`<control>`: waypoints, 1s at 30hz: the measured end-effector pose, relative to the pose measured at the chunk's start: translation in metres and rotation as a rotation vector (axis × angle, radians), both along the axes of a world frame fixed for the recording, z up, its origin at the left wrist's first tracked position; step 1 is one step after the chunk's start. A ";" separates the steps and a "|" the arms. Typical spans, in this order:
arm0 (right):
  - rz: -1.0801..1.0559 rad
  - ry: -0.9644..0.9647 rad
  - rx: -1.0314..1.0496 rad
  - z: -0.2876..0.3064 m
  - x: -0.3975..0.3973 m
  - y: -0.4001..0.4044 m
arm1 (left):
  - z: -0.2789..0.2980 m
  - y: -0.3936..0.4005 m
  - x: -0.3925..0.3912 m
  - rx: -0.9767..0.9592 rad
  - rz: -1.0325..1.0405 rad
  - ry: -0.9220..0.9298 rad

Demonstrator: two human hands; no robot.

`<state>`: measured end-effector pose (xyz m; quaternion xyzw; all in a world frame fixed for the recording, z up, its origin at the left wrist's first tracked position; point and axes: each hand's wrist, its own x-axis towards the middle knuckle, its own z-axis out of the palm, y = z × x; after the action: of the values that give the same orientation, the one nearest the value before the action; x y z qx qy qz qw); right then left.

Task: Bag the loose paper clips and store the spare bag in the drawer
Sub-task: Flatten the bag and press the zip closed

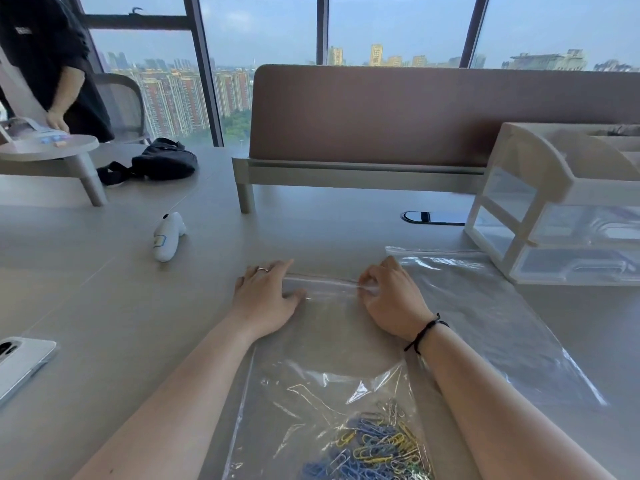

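A wide, pale grey desk (104, 306) fills the view, seen from above by the person seated at it, with floor-to-ceiling windows (263, 29) and a city skyline at the far side. A long brown divider panel (398, 112) stands across the far middle of the desk. At the far right sits a white drawer unit (554, 209) with clear-fronted drawers, both pushed in. At the far left a second person in a dark top (45, 53) stands beside a small round table (52, 147), and a black bag (162, 161) lies on the desk near them. Two clear plastic zip bags lie flat on the desk. The spare bag (491, 317) is on the right, its far edge just in front of the drawer unit. The filled bag (329, 344) lies in the near middle, between the person's forearms, and partly overlaps the spare one. The left hand (266, 299) rests flat with relaxed, straight fingers on the far left corner of the filled bag. The right hand (391, 299) has its fingers curled, pinching the bag's zip strip (322, 278) near its right end. A white handheld device (168, 237) lies far left of the hands, and a white phone (20, 362) sits at the near left edge. A heap of blue, yellow and silver paper clips (374, 445) sits inside the filled bag at its near end.
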<state>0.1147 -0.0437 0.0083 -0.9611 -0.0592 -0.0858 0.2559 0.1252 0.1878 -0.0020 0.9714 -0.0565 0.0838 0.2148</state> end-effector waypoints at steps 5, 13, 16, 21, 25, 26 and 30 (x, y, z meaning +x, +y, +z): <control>0.090 -0.172 0.130 0.015 -0.012 0.001 | 0.022 -0.010 -0.010 -0.030 -0.172 -0.316; 0.181 -0.262 0.091 0.031 -0.037 0.000 | 0.049 -0.040 -0.033 -0.058 -0.459 -0.358; 0.177 -0.260 0.204 0.036 -0.049 -0.006 | 0.054 -0.041 -0.041 -0.131 -0.449 -0.364; 0.219 -0.299 0.298 0.046 -0.066 -0.006 | 0.063 -0.047 -0.058 -0.139 -0.503 -0.418; 0.239 -0.292 0.332 0.052 -0.071 -0.009 | 0.065 -0.046 -0.063 -0.212 -0.468 -0.384; 0.237 -0.281 0.343 0.053 -0.072 -0.010 | 0.066 -0.045 -0.063 -0.225 -0.457 -0.371; 0.225 -0.224 0.395 0.058 -0.072 -0.016 | 0.074 -0.043 -0.065 -0.304 -0.439 -0.286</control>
<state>0.0424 -0.0593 0.0667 -0.8643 -0.1756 -0.1726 0.4386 0.0601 0.1450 0.0720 0.8711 -0.2815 0.1789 0.3605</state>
